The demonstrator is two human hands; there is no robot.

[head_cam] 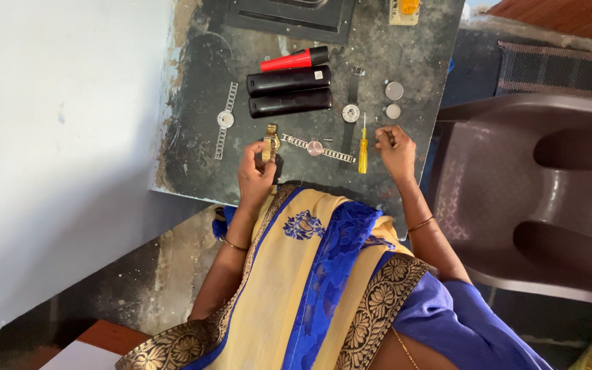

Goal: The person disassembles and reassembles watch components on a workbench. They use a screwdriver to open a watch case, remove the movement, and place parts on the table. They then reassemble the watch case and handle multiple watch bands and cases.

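A gold watch (270,142) is gripped by the left hand (255,171); the right hand (395,147) is curled around something small. The yellow screwdriver (362,144) lies untouched, so work seems barely begun.

Gold watch (270,142) partly hidden by left hand (255,173), right hand (396,151) contents unclear (too small), black tray (289,17) cropped.

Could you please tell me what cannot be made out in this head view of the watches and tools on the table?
- What the right hand pinches: too small, covered by its fingers.
- The gold watch: its dial is too small to see, and the left hand covers its lower part.
- The black tray and the yellow item: cut off by the top edge.
- The two round discs: too small to tell their kind.
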